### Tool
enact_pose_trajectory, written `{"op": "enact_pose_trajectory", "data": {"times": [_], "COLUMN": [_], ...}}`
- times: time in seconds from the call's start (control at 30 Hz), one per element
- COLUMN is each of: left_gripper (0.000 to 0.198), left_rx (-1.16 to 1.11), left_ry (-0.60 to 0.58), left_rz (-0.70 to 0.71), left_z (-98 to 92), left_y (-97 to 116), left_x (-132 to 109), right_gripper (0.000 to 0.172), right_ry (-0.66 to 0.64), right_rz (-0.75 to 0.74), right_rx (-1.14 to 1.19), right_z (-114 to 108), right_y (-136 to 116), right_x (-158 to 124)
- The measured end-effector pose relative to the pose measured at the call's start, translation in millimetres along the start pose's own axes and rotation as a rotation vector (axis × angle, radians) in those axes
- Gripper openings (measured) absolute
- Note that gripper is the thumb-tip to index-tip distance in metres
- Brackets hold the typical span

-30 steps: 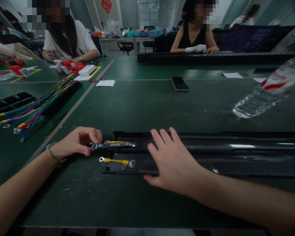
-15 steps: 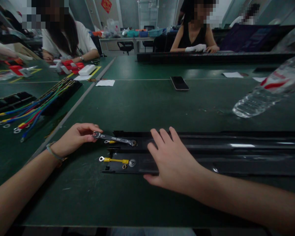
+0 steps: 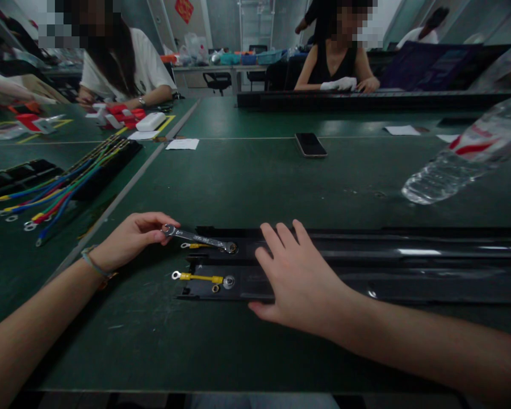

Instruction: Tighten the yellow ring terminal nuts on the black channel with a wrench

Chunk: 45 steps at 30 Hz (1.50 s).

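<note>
Gripping: my left hand (image 3: 147, 230), clamped on one wrench (image 3: 200, 238), its right end at a fastener (image 3: 234, 247) in the farther of two black channels (image 3: 366, 247). Right hand (image 3: 298, 278): fingers apart, over both.

Silver metal combination wrench (image 3: 200, 239), near left: stamped marks (image 3: 202, 240), too small to read.
Clear ridged plastic bottle (image 3: 430, 180), right: red-and-white label (image 3: 472, 145), lettering blurred.
Red diamond-shaped sign (image 3: 184, 9), far: yellowish marking, illegible.

A person's left hand (image 3: 151, 229) pinches with thumb and fingers; the right hand (image 3: 296, 272) rests palm down, fingers spread, forearm angled inward.
</note>
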<state>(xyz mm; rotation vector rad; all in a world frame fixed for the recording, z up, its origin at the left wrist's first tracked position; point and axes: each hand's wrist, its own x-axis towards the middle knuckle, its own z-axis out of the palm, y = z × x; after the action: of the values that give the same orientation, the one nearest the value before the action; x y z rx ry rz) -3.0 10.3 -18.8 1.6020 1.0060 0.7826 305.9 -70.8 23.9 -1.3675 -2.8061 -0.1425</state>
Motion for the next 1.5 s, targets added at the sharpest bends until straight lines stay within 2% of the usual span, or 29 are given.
{"op": "enact_pose_trajectory", "data": {"times": [0.33, 0.63, 1.23, 1.5], "left_gripper": [0.020, 0.025, 0.022, 0.025], "left_rx": [-0.040, -0.062, -0.070, -0.053], "left_ry": [-0.032, -0.144, -0.182, -0.148], "left_rz": [0.014, 0.049, 0.048, 0.066], "left_z": [3.4, 4.8, 4.7, 7.2], "left_y": [5.0, 7.2, 8.0, 9.7], "left_x": [-0.6, -1.3, -1.9, -0.8], "right_gripper": [0.065, 0.065, 0.064, 0.064], "right_ry": [-0.003, 0.002, 0.011, 0.009], "right_rz": [0.001, 0.010, 0.003, 0.013], "right_rx": [0.008, -0.009, 0.003, -0.011], "right_z": [-0.3, -0.7, 0.2, 0.5], "right_y": [0.2, -0.7, -0.6, -0.1], "right_x": [0.3, 0.3, -0.3, 0.1]}}
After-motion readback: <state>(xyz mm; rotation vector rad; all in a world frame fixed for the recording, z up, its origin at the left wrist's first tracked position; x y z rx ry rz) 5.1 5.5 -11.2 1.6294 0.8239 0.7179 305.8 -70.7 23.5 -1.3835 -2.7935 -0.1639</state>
